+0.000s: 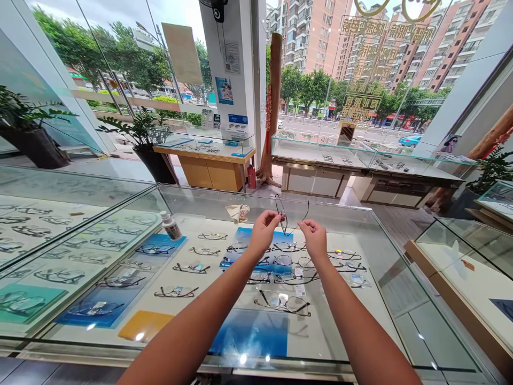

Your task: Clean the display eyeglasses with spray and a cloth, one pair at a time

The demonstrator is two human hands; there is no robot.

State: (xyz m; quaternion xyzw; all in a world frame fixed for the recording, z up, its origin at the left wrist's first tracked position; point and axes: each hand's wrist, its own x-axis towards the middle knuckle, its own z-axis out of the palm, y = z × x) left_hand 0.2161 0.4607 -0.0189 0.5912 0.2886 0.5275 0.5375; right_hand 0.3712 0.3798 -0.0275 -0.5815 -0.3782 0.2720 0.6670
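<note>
A pair of eyeglasses (285,227) with thin dark frames is held up between my hands, above the glass top of a display case. My left hand (266,229) pinches the frame on its left side, near a lens. With fingertips closed, my right hand (315,235) grips the other side of the same glasses. The two temple arms point up and away from me. Behind the hands, a crumpled cream cloth (238,213) lies on the glass. A small white spray bottle (171,225) with a dark label stands farther left.
Under the glass top of the display case (332,342), several eyeglasses (282,302) lie in rows on white and blue sheets. More showcases (320,152) stand by the windows, beside a wooden trunk (272,107), a red fire extinguisher (251,177) and potted plants (146,139). Another case (460,256) is at right.
</note>
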